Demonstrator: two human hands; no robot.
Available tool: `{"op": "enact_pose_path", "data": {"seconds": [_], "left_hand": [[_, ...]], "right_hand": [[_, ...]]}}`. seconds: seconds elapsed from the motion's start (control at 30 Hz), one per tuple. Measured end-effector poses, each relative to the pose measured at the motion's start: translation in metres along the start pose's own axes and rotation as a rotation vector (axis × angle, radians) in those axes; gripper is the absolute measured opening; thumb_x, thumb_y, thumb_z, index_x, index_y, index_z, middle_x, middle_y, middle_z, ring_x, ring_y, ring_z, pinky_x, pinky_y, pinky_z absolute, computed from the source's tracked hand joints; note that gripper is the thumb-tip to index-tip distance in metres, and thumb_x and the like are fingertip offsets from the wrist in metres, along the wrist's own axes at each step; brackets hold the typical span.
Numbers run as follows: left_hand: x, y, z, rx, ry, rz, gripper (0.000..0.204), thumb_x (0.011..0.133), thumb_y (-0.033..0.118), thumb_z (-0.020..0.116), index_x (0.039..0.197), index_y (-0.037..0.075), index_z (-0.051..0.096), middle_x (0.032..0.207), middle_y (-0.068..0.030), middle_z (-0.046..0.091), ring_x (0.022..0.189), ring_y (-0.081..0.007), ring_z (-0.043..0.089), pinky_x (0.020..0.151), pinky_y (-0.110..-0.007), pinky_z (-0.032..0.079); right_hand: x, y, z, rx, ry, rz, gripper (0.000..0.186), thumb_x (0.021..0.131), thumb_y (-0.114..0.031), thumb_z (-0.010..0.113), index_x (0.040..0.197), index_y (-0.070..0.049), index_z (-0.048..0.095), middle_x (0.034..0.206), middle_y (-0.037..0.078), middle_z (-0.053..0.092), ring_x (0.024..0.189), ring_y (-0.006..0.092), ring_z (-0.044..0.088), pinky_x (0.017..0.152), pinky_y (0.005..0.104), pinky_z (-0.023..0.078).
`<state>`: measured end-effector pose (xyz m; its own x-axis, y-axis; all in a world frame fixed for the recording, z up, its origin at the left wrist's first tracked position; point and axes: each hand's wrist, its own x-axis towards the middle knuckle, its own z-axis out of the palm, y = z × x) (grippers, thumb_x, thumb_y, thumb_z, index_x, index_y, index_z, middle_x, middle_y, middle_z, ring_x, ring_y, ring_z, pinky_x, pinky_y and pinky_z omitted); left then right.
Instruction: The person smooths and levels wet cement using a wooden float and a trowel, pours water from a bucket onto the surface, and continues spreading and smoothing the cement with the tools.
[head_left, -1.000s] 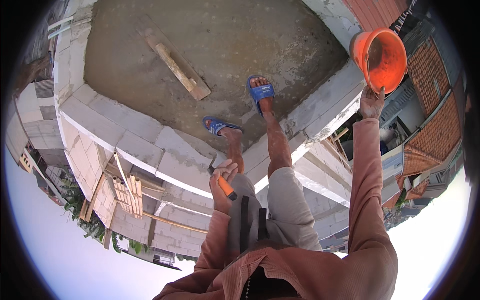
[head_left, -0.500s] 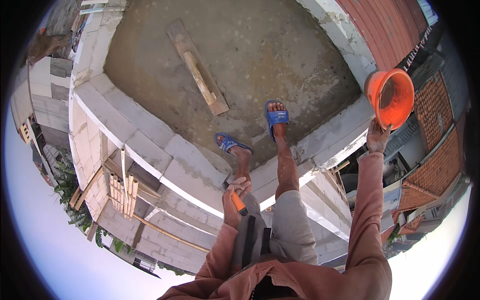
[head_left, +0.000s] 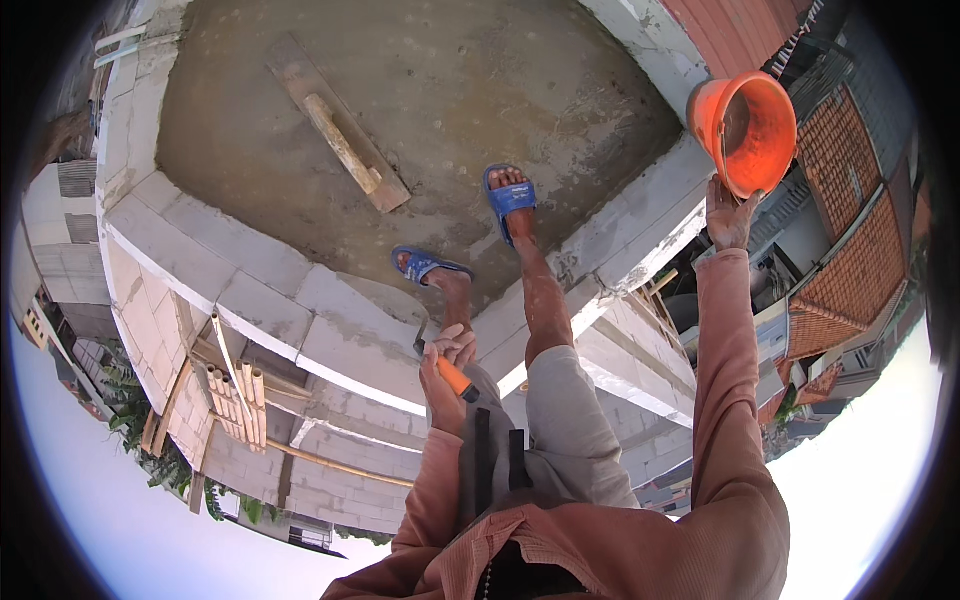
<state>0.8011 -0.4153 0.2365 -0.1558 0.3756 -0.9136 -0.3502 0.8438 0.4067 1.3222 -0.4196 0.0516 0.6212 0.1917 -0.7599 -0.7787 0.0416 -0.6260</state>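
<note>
My left hand [head_left: 445, 365] grips a trowel by its orange handle [head_left: 453, 376], its bent metal neck pointing up toward my feet. At upper right, my right hand [head_left: 731, 215] has its fingers on the lower edge of an orange bucket [head_left: 758, 140], holding it out over the block wall with its mouth tilted toward me. A long wooden float [head_left: 295, 80] with a rough wooden grip lies on the wet grey screed [head_left: 420, 100]. My feet in blue sandals [head_left: 508, 195] stand on that screed just inside the wall.
Pale block walls [head_left: 240, 250] border the screed, with a drop beyond them. Bamboo poles [head_left: 235, 400] lean below at lower left. A red corrugated roof [head_left: 730, 25] adjoins at upper right; tiled roofs [head_left: 840, 280] and neighbouring buildings lie farther down.
The whole view shifted right and down, then back up and left. Both hands keep their holds; the bucket has moved and turned slightly with my right hand.
</note>
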Motion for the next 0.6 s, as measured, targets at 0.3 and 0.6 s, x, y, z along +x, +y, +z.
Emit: {"op": "enact_pose_path", "data": {"seconds": [0.3, 0.6], "left_hand": [[0.007, 0.002, 0.015, 0.007, -0.003, -0.001, 0.044, 0.1, 0.046, 0.04, 0.096, 0.005, 0.054, 0.126, -0.0207, 0.053, 0.117, -0.0324, 0.054, 0.105, -0.045, 0.04], [0.021, -0.002, 0.032, 0.13, -0.074, 0.094, 0.057, 0.1, 0.054, 0.037, 0.119, 0.001, 0.047, 0.134, -0.0217, 0.046, 0.122, -0.0347, 0.051, 0.103, -0.045, 0.042]], "right_hand": [[0.004, -0.006, -0.015, -0.02, -0.005, 0.026, 0.081, 0.081, -0.065, 0.061, 0.13, -0.004, 0.042, 0.126, 0.017, 0.05, 0.113, 0.0341, 0.054, 0.1, 0.0467, 0.047], [-0.19, 0.068, 0.054, -0.993, -0.463, 0.075, 0.039, 0.099, -0.028, 0.053, 0.129, -0.003, 0.053, 0.115, 0.008, 0.061, 0.103, 0.0175, 0.06, 0.093, 0.0304, 0.046]]}}
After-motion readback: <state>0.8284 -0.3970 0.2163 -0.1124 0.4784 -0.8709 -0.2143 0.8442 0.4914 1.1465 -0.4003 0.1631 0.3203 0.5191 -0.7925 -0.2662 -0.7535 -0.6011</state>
